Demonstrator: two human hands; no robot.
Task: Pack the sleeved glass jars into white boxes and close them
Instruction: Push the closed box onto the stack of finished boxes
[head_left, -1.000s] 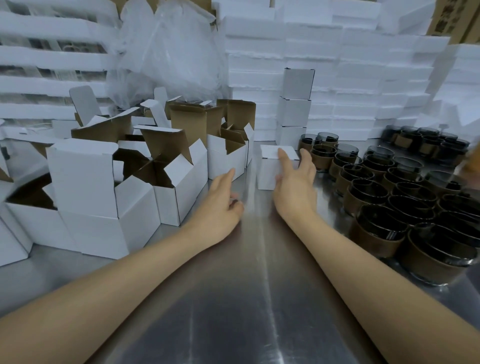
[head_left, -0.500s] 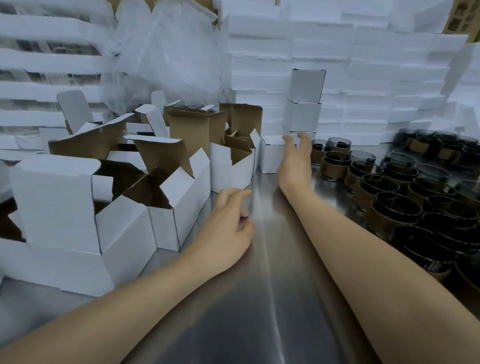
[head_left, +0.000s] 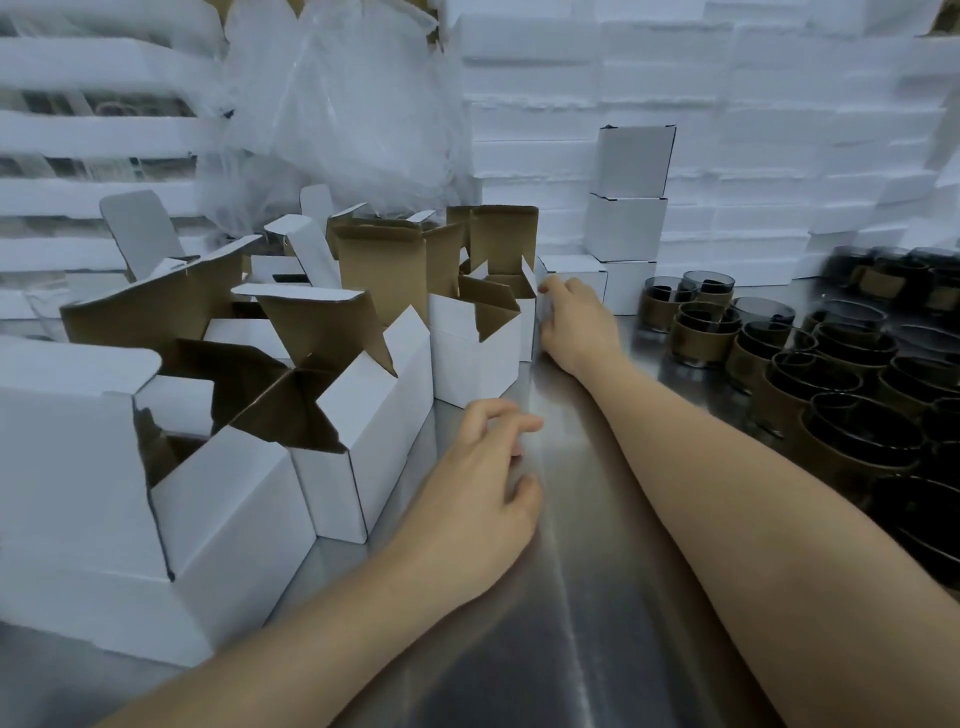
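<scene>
A closed white box (head_left: 577, 267) stands at the back of the steel table (head_left: 597, 613), beside a stack of three closed white boxes (head_left: 629, 197). My right hand (head_left: 574, 325) is stretched out to it, fingers curled around its front left corner. My left hand (head_left: 483, 483) hovers low over the table with loosely bent fingers and holds nothing. Several open white boxes (head_left: 363, 415) with brown insides and raised flaps fill the left side. Several dark glass jars in brown sleeves (head_left: 701, 332) crowd the right side.
White foam trays (head_left: 779, 104) are stacked as a wall along the back and right. A crumpled clear plastic bag (head_left: 353, 104) hangs at the back left over more stacked trays (head_left: 78, 135). A bare steel strip runs between the boxes and the jars.
My right hand has pushed the closed box away from me to the back, beside the stack. My left hand has stayed near the open boxes; the view has shifted forward.
</scene>
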